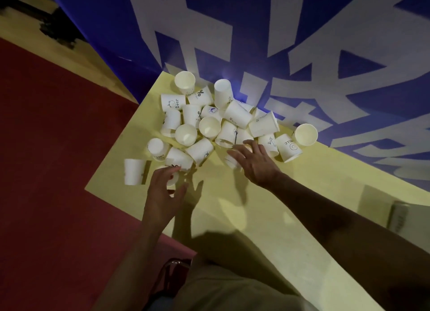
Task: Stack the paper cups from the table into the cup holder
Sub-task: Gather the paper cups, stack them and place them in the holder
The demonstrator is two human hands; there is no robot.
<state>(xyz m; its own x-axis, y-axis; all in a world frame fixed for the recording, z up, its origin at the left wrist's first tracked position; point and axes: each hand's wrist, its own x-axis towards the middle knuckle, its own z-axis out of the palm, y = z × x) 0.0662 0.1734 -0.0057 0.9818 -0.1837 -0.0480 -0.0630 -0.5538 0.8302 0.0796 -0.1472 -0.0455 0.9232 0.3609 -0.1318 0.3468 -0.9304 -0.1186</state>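
My left hand [164, 189] is spread over a paper cup [172, 180] at the pile's lower-left edge, fingers loosely curved; grip cannot be confirmed. My right hand [254, 161] lies open, fingertips touching cups [232, 160]. The pile of paper cups [209, 124] occupies centre frame on the yellow table [290, 194].

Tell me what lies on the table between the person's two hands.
In the head view, bare yellow table with the hands' shadows separates the left hand and right hand. The paper cups sit just beyond that gap.
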